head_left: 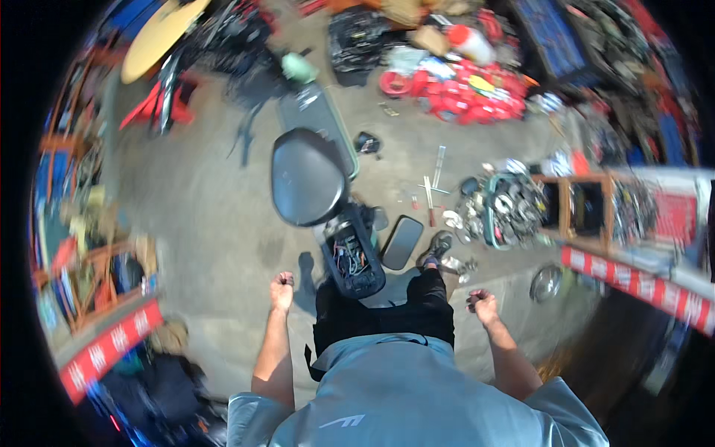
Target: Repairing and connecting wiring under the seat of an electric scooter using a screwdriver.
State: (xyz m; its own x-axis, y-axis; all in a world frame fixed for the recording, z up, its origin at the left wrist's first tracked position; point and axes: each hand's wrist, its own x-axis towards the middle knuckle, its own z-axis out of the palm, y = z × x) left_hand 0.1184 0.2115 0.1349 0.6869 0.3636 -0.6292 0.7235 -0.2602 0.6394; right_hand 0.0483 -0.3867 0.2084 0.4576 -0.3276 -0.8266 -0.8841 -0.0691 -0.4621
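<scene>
An electric scooter stands in front of me with its dark saddle [309,176] raised. Behind the saddle, wires and parts show in an open compartment [353,261] close to my legs. My left hand [281,291] hangs left of this compartment, apart from it, with its fingers curled and nothing visible in them. Out to the right, my right hand [483,305] is held off the floor, its fingers curled around a small dark thing too blurred to name. Between the scooter and my shoe lies a dark rounded cover or cushion [402,242].
Long thin tools [430,200] and a small black part [367,143] lie on the floor. A green-rimmed bin [491,212] of metal parts stands at the right, beside wooden shelving [573,205]. Red packages [477,93] are heaped at the back; more shelving [97,290] lines the left.
</scene>
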